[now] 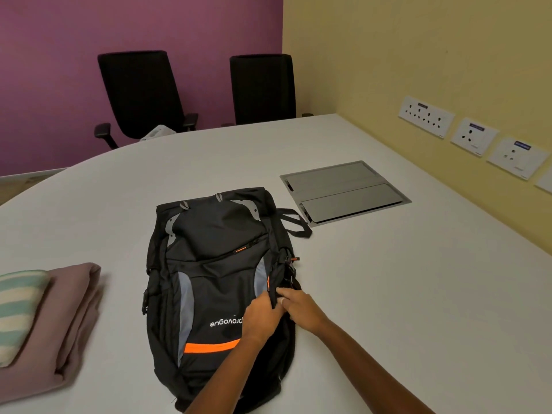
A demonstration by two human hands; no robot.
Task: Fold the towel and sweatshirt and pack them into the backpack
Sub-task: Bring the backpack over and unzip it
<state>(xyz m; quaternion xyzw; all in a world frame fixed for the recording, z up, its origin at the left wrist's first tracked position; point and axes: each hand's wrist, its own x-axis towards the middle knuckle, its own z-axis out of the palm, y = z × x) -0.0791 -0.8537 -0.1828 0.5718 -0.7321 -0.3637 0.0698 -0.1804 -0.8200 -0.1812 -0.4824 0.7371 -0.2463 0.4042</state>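
On my screen the black backpack (215,279) lies flat on the white table (403,294), front side up, with its orange stripe near me and its top end toward the two black chairs (143,94). Both hands are at the right edge of the bag, about halfway along its length. The left hand (263,318) lies across the front panel, and its fingers are curled and pinch a fold of the black fabric at the side seam. The right hand (298,309) touches it from the other side, and its fingers grip the same edge. I cannot tell if it holds a zipper pull or only cloth. At the left of the table lies the folded pink sweatshirt (68,324), well apart from the backpack, and the striped towel (18,309) rests folded on top of it. Beyond the bag, a grey metal hatch (343,192) is set into the table, and white socket plates (425,116) are on the yellow wall.
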